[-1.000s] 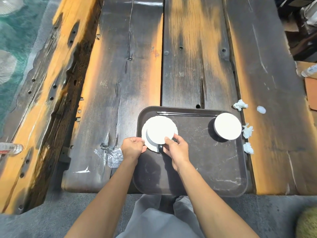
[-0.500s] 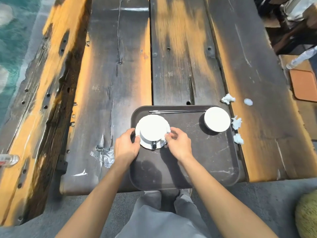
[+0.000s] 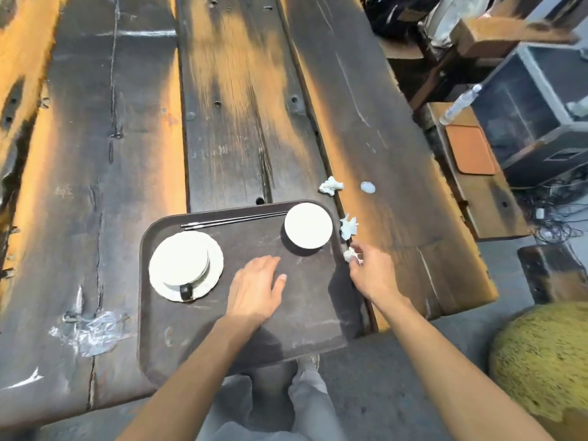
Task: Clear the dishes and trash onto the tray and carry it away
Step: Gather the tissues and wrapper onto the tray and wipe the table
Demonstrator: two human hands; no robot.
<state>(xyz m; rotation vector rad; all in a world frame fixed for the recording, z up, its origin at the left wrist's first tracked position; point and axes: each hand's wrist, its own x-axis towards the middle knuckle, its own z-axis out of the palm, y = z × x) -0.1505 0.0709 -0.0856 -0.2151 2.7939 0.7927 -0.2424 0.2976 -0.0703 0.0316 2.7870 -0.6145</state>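
A heavy wooden table [image 3: 241, 128] of dark, worn planks with orange-lit streaks fills most of the frame. A dark brown tray [image 3: 241, 326] lies on it at lower centre, its near edge overhanging the table's front edge. Just beyond the tray's right rim, crumpled white tissues lie on the wood: one [image 3: 331, 185] near the tray's upper right corner, another [image 3: 348, 227] beside the rim, a third [image 3: 350, 254] just below it. A small white wad [image 3: 367, 187] sits right of the first tissue. Crinkled clear plastic [image 3: 92, 329] lies left of the tray.
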